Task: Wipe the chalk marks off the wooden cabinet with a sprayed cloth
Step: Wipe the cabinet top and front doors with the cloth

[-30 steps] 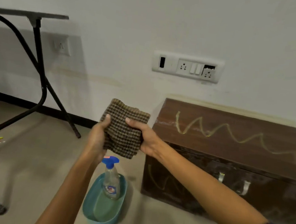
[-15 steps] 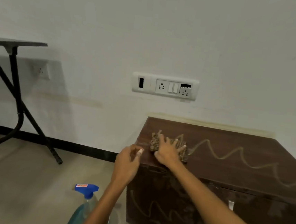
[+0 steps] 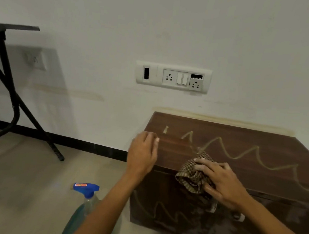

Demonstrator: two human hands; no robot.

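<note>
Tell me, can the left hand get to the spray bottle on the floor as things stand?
Probably yes. The left hand is empty, hovering at the cabinet's left edge, and the spray bottle stands below it on the floor with nothing between them. It would have to drop down.

Checked cloth (image 3: 193,174) is pressed by right hand (image 3: 223,182) at front edge of wooden cabinet (image 3: 241,142). Zigzag chalk marks (image 3: 240,153) seen on top. Left hand (image 3: 142,153) held loosely curled at left corner.

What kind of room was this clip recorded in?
Probably a plain indoor room in a home or office, sparsely furnished: a bare white wall with a switch and socket panel, a low wooden cabinet on the floor against that wall, and a black folding table at the left.
</note>
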